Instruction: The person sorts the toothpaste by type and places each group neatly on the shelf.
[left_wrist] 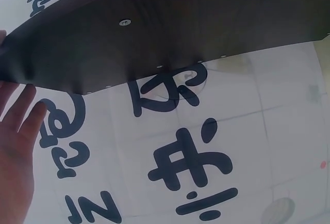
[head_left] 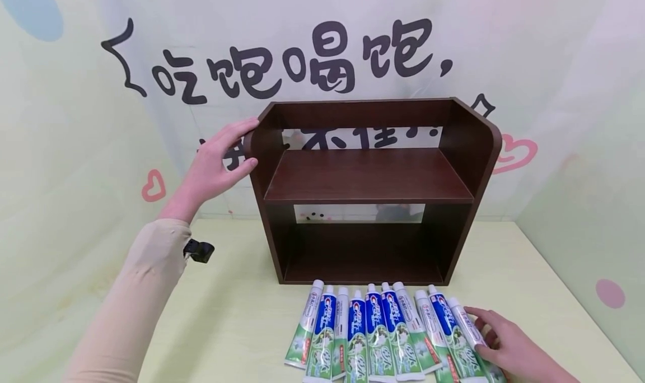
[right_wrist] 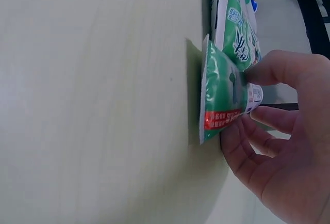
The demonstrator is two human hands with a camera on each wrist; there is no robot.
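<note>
My left hand rests against the upper left side of a dark brown two-tier shelf, fingers fairly straight and thumb apart. In the left wrist view its fingertips lie along the edge of the shelf's side panel. At the right end of a row of toothpaste tubes, my right hand pinches the last toothpaste tube, white with a green lower end. The right wrist view shows the thumb on that tube's green face and the fingers curled along its other side.
Several Crest toothpaste tubes, blue-and-green or white-and-green, lie side by side in front of the shelf, caps toward it. The pale table meets a back wall printed with large dark characters. Another wall bounds the right side.
</note>
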